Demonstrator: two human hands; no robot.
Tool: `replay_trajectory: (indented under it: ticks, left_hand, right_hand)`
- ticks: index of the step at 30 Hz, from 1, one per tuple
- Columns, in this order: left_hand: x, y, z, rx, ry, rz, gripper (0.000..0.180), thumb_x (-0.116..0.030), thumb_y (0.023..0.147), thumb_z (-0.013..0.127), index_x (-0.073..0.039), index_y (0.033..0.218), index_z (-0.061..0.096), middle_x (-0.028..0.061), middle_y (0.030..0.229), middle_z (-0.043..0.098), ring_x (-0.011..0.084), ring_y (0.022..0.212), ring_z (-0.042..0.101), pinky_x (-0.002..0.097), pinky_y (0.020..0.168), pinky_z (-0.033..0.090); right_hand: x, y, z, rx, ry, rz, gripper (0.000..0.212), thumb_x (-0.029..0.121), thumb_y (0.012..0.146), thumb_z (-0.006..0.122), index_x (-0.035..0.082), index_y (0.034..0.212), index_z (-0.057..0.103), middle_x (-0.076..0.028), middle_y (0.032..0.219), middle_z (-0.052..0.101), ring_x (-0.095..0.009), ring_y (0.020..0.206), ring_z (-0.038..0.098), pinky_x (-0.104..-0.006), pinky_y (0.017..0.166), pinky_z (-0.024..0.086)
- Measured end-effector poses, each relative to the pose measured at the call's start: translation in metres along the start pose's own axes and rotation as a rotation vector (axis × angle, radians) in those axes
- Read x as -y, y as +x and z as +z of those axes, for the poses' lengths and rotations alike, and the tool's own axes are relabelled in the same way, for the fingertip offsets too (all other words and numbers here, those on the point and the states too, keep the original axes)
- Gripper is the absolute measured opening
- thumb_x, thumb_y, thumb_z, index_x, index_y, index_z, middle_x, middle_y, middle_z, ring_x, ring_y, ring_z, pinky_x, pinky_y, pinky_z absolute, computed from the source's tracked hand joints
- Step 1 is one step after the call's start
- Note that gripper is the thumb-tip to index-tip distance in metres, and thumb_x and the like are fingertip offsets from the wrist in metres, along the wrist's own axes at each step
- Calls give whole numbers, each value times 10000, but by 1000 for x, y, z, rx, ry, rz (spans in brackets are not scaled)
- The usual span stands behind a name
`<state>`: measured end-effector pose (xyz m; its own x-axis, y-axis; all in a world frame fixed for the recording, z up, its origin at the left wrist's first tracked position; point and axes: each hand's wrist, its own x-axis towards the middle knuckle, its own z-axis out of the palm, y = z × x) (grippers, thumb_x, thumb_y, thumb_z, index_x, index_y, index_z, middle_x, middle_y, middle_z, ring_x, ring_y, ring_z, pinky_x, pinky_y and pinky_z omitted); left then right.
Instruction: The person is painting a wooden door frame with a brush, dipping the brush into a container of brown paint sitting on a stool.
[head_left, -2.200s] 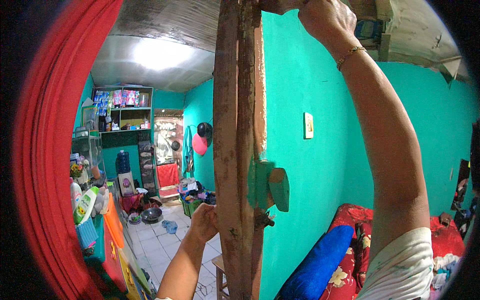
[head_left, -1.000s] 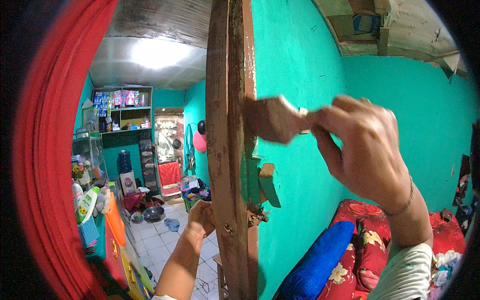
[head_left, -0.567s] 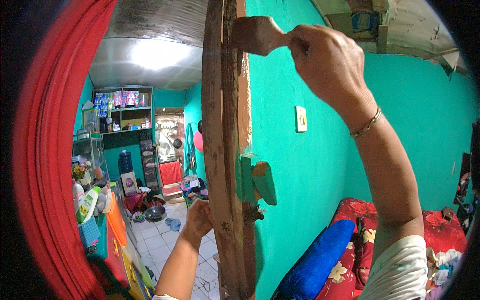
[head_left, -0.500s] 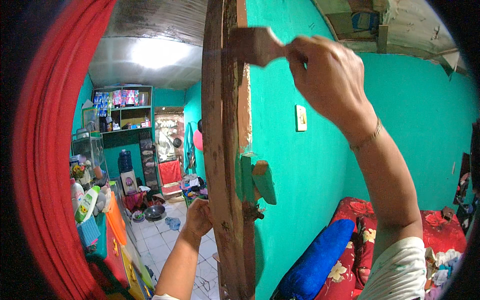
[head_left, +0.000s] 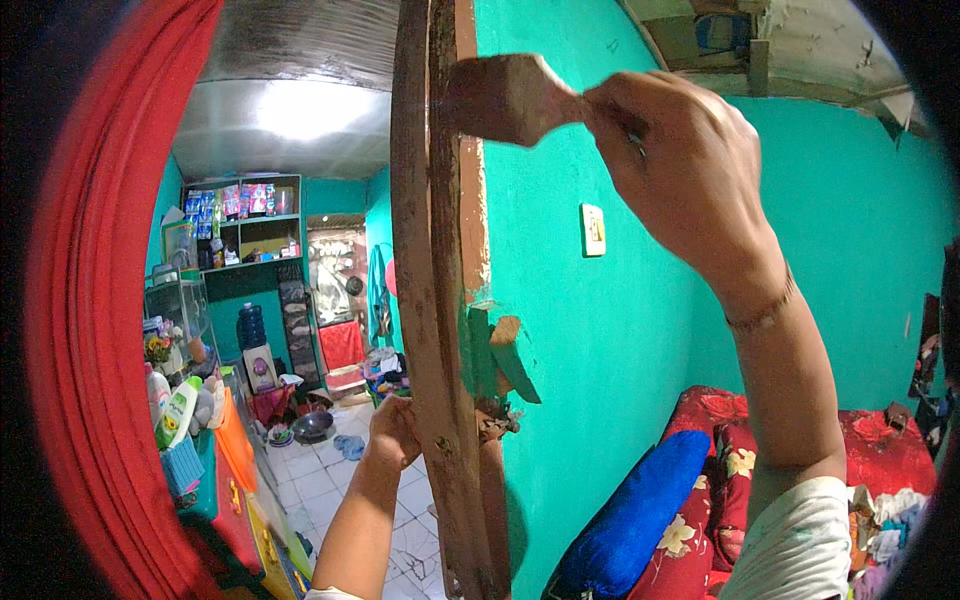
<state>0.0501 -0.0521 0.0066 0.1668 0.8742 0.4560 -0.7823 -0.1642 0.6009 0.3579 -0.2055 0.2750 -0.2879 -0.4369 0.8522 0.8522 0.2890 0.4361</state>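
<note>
A flat paintbrush (head_left: 512, 98), coated brown, is pinched by its handle in my right hand (head_left: 690, 165), raised high at the right. Its bristle end lies sideways against the upper part of a brown wooden door post (head_left: 425, 330). Lower down, my left hand (head_left: 396, 432) is closed round the left edge of the post; part of its fingers is hidden. A small wooden block (head_left: 513, 360), smeared with green, sticks out from the post's right side.
A turquoise wall (head_left: 570, 400) with a light switch (head_left: 593, 230) stands right of the post. A blue bolster (head_left: 630, 520) lies on a red bed. At the left hang a red curtain (head_left: 100, 330) and a cluttered cabinet; beyond, a tiled floor (head_left: 400, 540).
The view has shifted a little, so the post and block sit further left. My right hand appears slightly further right, with the brush still at the post. My left hand keeps its place.
</note>
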Motion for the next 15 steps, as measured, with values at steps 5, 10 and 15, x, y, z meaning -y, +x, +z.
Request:
replay_trajectory:
  ticks: [5,10,15]
  left_hand:
    - [-3,-2,-12,143,42,1,420,-295,867,461,30,1086,613,159,1072,663,298,961,639,417,869,482]
    - [-10,4,-43,254,-58,-30,427,-314,891,459,36,1081,612,167,1064,663,293,946,642,407,868,488]
    - [0,-4,-4,26,8,46,420,-316,901,456,36,1062,617,151,1011,678,263,890,652,383,829,500]
  right_hand:
    - [15,2,-13,256,-43,-85,133,123,761,533,67,739,651,-184,673,616,-377,654,623,-474,586,498]
    - [24,-3,-37,426,-1,-149,123,161,723,729,70,746,651,-98,676,620,-306,667,621,-398,588,479]
    - [6,8,-41,397,98,-243,134,125,665,750,75,752,661,-75,706,627,-272,683,633,-363,619,496]
